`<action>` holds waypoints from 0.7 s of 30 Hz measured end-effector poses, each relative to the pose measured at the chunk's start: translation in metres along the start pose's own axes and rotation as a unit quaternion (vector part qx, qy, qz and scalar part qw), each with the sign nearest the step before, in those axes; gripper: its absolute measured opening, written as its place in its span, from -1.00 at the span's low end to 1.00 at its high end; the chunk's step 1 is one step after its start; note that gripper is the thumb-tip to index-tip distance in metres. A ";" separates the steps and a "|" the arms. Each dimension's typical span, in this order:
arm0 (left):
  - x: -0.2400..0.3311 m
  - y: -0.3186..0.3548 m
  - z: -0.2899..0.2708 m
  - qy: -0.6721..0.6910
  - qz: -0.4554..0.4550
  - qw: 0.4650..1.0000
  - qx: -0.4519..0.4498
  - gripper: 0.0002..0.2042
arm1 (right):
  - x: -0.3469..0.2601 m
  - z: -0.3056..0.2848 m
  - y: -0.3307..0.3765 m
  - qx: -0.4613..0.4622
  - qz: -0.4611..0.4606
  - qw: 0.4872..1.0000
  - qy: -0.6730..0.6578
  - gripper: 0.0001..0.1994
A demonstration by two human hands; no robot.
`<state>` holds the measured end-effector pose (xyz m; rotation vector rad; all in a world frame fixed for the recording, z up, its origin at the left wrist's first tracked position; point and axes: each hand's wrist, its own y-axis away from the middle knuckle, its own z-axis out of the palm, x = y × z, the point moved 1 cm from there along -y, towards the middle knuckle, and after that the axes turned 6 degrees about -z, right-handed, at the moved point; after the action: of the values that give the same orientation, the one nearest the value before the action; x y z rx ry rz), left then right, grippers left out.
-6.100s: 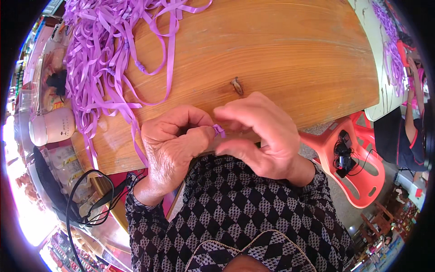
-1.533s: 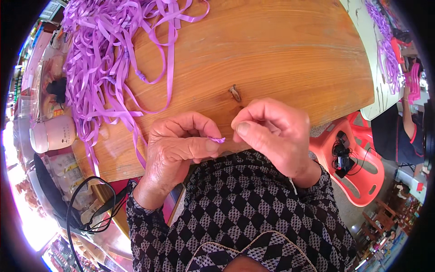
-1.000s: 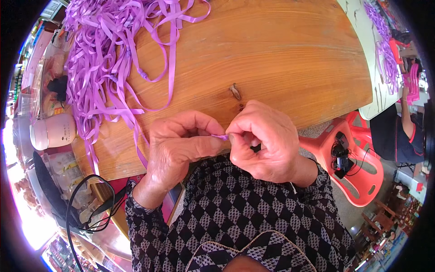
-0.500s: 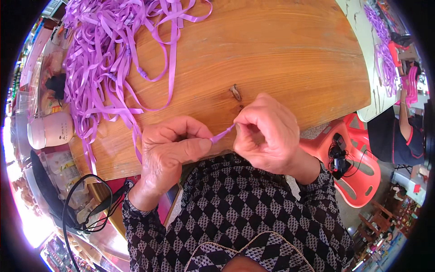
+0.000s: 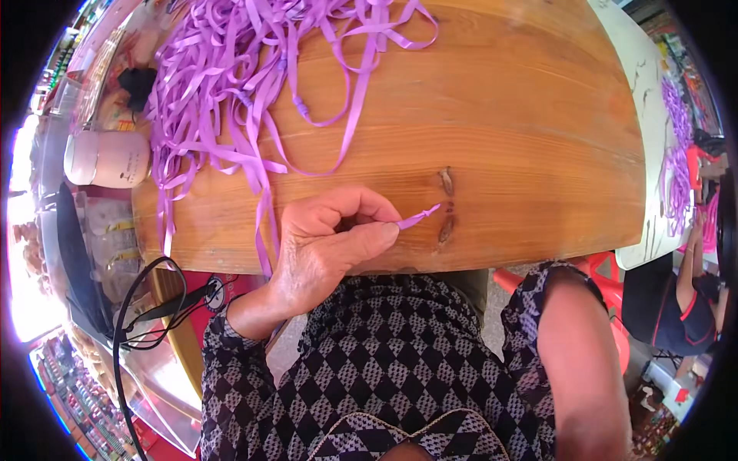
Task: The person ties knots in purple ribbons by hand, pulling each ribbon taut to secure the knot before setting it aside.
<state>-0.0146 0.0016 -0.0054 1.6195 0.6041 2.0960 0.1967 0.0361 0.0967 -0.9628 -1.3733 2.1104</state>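
Note:
My left hand (image 5: pixel 327 242) is closed in a pinch above the near side of the wooden table. Thumb and forefinger grip a short purple ribbon (image 5: pixel 420 217), whose narrow, twisted, knot-like tip sticks out to the right. Whether it joins other ribbon behind the hand is hidden. My right forearm (image 5: pixel 584 361) is folded back toward me at the lower right, with the hand itself beyond the picture's edge. A large tangled pile of purple ribbons (image 5: pixel 223 100), some with small knots, lies at the far left, and strands trail down near my left hand.
The wooden table (image 5: pixel 530 138) has dark knots in its top. A pale jar (image 5: pixel 108 159) and black cables (image 5: pixel 157 315) are at the left. Beyond the right edge are a white table (image 5: pixel 649 192) with more purple ribbon, a red chair (image 5: pixel 607 269) and another person (image 5: pixel 676 300).
My right hand has let go of the ribbon tip and swung down and back out of view. The left hand still pinches the ribbon. The view has shifted, so the table appears farther right.

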 end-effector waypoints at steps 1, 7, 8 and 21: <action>-0.002 0.000 0.000 -0.017 0.025 1.000 0.002 -0.92 | 0.013 -0.004 0.006 -0.033 0.047 0.997 0.047 -0.78; -0.006 0.002 -0.002 -0.205 0.201 0.958 -0.010 -0.90 | 0.071 -0.011 0.028 -0.171 0.183 0.931 0.267 -0.74; -0.006 0.003 -0.002 -0.194 0.201 0.960 -0.032 -0.91 | 0.073 -0.011 0.030 -0.185 0.196 0.916 0.297 -0.73; 0.000 0.012 -0.003 -0.189 0.369 0.910 0.010 -0.92 | 0.061 -0.005 0.061 -0.286 0.241 0.868 0.328 -0.71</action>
<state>-0.0182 -0.0086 0.0012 2.4531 -0.1617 2.1163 0.1602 0.0562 0.0211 -2.2113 -1.4826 1.3811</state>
